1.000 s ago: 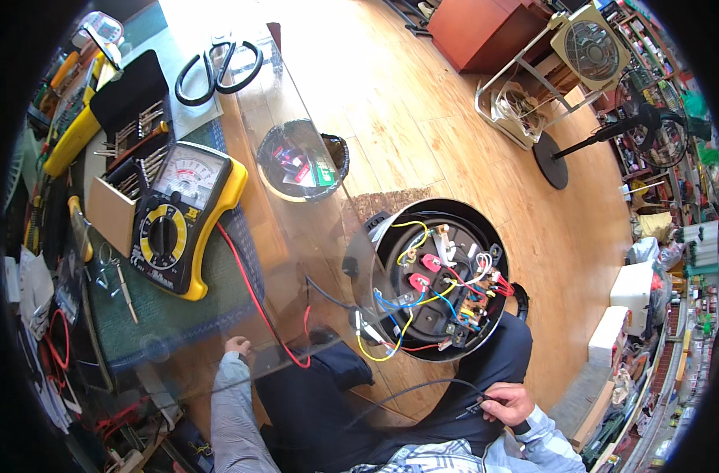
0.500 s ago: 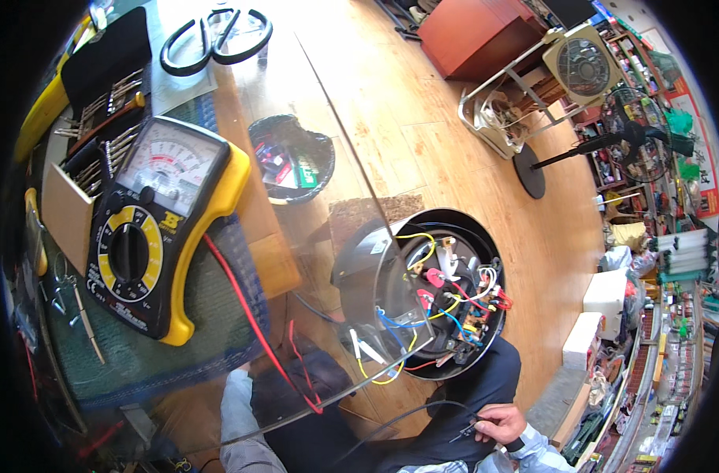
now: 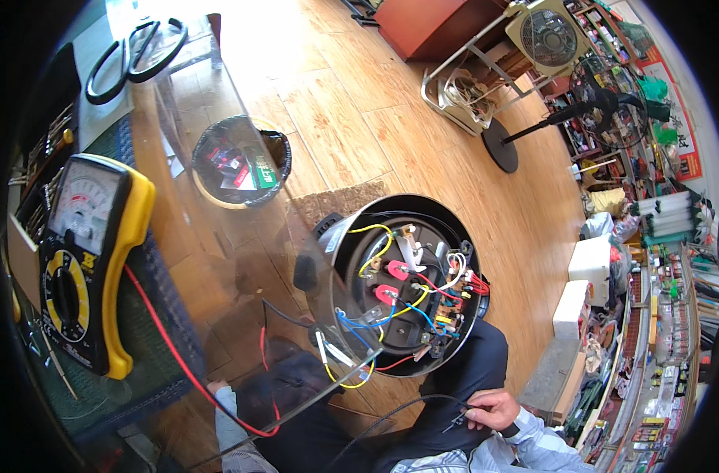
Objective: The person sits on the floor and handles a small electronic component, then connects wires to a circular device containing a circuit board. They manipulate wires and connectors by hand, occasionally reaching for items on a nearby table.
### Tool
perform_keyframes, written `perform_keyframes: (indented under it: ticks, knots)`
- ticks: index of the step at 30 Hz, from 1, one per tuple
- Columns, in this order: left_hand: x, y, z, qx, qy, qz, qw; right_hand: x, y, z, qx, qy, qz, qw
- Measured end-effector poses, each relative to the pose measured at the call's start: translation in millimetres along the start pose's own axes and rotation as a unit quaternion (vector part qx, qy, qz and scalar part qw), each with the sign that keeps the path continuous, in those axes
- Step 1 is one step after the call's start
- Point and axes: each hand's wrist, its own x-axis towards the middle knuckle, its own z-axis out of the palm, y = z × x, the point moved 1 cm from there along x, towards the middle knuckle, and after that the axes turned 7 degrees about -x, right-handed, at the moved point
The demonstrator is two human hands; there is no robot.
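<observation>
The right hand [image 3: 492,410] pinched a black probe [image 3: 459,423] between its fingertips, low on the person's lap, with a black lead [image 3: 391,418] curving away from it. The left hand [image 3: 220,392] lay under the glass tabletop [image 3: 217,236], mostly hidden, so its grip could not be told; a red lead [image 3: 170,335] ran past it. Just above the right hand, an upturned cooker [image 3: 399,288] rested on the person's knees, its base open on yellow, blue and red wires. To the left, a yellow meter [image 3: 87,260] lay on the table, scissors [image 3: 135,55] beyond it. A lined bin [image 3: 241,162] stood on the wooden floor.
</observation>
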Motion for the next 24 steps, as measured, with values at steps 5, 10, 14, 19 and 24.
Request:
perform_keyframes:
  ticks: [5, 10, 14, 19, 24]
  knots:
    - [-10.1, -4.3, -22.3, -0.181, 0.040, 0.026, 0.982, -0.3, 6.2, -4.8, 0.008, -0.009, -0.013, 1.000]
    - [-11.1, 24.7, -59.1, -0.438, -0.008, -0.130, 0.890, 3.9, 15.7, -7.7, 0.023, -0.034, -0.081, 0.996]
    - [2.3, 48.4, -125.7, -0.415, -0.087, -0.166, 0.890, 4.9, 24.3, -7.6, 0.030, -0.051, -0.111, 0.992]
    - [-6.1, 62.1, -199.5, -0.521, -0.156, -0.178, 0.820, 3.8, 32.6, -6.3, 0.030, -0.056, -0.148, 0.987]
    - [-47.2, 53.6, -264.9, -0.505, -0.166, -0.148, 0.834, 1.5, 39.6, -7.4, 0.032, -0.052, -0.188, 0.980]
